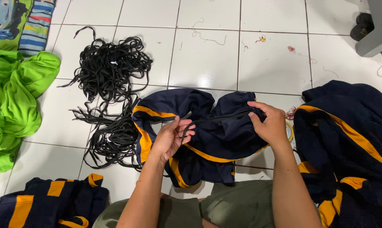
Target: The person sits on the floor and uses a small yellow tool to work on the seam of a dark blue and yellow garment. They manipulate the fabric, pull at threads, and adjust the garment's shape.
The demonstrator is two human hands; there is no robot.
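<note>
On glossy white tiles (208,59), both hands (170,137) (270,123) pinched shut on a flat black drawstring (218,119) across crumpled navy shorts (208,143).

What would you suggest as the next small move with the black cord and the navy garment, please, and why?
Probably draw the black cord further along with the left hand: it lies taut between both hands across the bunched navy garment, whose gathered edge the right hand pinches.

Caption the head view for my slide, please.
Both hands, left and right, hold a black cord over navy shorts.
</note>
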